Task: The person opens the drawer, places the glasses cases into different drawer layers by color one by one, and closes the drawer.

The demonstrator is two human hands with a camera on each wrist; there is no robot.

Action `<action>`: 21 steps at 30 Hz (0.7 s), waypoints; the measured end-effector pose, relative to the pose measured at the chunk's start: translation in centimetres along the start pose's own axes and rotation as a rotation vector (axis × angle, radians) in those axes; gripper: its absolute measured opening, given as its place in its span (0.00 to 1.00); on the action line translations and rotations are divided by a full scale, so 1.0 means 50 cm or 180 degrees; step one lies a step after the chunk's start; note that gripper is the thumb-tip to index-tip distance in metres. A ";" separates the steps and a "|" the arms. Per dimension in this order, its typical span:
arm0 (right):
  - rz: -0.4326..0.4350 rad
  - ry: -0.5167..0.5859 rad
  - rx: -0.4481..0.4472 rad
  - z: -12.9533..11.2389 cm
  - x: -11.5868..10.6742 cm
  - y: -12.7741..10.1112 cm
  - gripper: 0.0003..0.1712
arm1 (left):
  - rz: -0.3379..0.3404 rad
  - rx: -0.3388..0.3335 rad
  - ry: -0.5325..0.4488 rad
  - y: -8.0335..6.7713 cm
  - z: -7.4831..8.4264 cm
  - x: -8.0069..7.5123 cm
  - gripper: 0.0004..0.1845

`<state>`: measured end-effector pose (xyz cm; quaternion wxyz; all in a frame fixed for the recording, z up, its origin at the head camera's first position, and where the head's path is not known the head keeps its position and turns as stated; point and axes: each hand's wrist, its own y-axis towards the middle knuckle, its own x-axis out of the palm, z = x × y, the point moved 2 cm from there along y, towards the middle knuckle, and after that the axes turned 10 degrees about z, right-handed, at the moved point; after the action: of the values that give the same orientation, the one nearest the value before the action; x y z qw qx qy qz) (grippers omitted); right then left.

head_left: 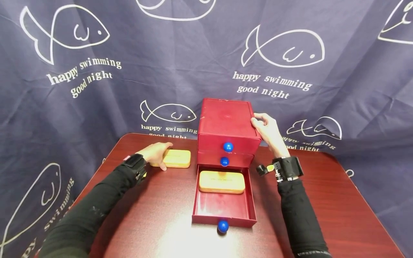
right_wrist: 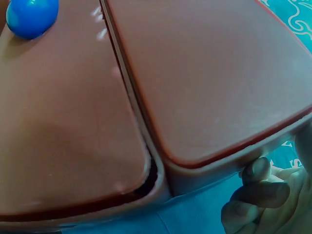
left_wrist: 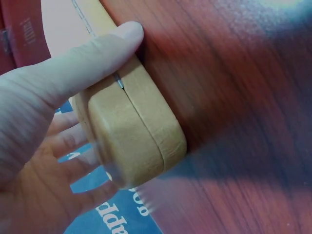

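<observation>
On the table to the left, a yellow hard glasses case (head_left: 177, 158) is in the grip of my left hand (head_left: 155, 154). The left wrist view shows the thumb (left_wrist: 105, 56) across the case's metal-hinged side and the fingers spread along the opposite side. A red drawer cabinet (head_left: 227, 116) with round blue knobs stands at the back. My right hand (head_left: 267, 129) rests against its upper right side, fingers loosely bent in the right wrist view. The bottom drawer (head_left: 222, 208) is pulled out, with a second yellow glasses case (head_left: 222, 182) lying at its rear.
Above the bottom drawer, the two upper drawers (head_left: 209, 143) are closed. The drawer's blue knob (head_left: 223, 226) juts toward the front of the reddish wood table (head_left: 155, 215). A dark blue curtain (head_left: 180, 57) with fish drawings hangs right behind the table's back edge.
</observation>
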<state>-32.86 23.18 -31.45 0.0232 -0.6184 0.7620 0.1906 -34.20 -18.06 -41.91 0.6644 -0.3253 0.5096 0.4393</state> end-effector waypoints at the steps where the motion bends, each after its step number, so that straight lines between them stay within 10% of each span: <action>1: 0.0001 0.0007 0.0003 -0.001 0.000 0.000 0.27 | -0.0002 0.0023 0.0041 0.001 0.001 0.000 0.56; 21: 0.0003 0.0043 0.0004 -0.001 0.000 -0.003 0.26 | -0.0070 0.0158 0.0267 0.000 0.011 -0.005 0.33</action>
<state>-32.73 23.15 -31.44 0.0183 -0.6193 0.7626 0.1859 -33.99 -17.63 -41.51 0.6551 -0.3324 0.5442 0.4052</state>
